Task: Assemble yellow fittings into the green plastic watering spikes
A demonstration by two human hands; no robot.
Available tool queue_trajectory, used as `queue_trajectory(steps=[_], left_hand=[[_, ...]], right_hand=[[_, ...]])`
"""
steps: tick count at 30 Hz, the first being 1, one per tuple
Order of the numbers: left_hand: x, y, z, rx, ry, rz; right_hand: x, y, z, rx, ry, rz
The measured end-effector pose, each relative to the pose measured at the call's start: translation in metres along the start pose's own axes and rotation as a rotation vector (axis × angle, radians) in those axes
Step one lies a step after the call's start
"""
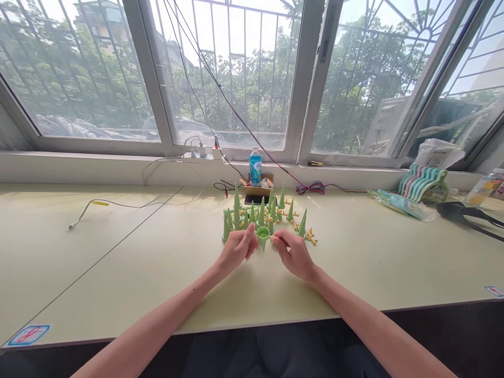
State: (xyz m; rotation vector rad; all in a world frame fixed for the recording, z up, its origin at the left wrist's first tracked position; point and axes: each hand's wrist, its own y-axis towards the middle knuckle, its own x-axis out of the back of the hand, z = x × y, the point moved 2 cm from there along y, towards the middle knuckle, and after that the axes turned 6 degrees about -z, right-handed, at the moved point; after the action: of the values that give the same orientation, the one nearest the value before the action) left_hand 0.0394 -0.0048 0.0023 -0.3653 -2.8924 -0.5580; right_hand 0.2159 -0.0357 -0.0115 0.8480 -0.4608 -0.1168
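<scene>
Between my hands, a green plastic watering spike [263, 242] points tip down, its round open top facing me. My left hand [239, 244] is closed on the spike's left side. In a pinch, my right hand [293, 252] has a small pale yellow valve piece, mostly hidden by the fingers, its end at the spike's right side. Whether that end is seated in the spike I cannot tell. Just beyond my hands, several more green spikes [261, 214] stand with tips up. Loose yellow valve pieces [311, 237] lie among them and to their right.
Behind the spikes is a small cardboard box [258, 191] with a blue bottle [255, 168]. A dark flat object lies in front of it. Coiled cable [311, 187] and hangers [423, 182] sit at the right; a white cable [118, 203] crosses the left tabletop.
</scene>
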Motion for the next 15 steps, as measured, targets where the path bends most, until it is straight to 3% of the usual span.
queue_trajectory(steps=[5, 15], left_hand=[[-0.0037, -0.0015, -0.0020, 0.179, -0.075, 0.105], [-0.0014, -0.0028, -0.0059, 0.190, -0.097, 0.219]], right_hand=[[-0.0008, -0.0011, 0.0017, 0.076, -0.004, 0.016], [-0.0018, -0.0023, -0.0027, 0.063, 0.005, 0.034]])
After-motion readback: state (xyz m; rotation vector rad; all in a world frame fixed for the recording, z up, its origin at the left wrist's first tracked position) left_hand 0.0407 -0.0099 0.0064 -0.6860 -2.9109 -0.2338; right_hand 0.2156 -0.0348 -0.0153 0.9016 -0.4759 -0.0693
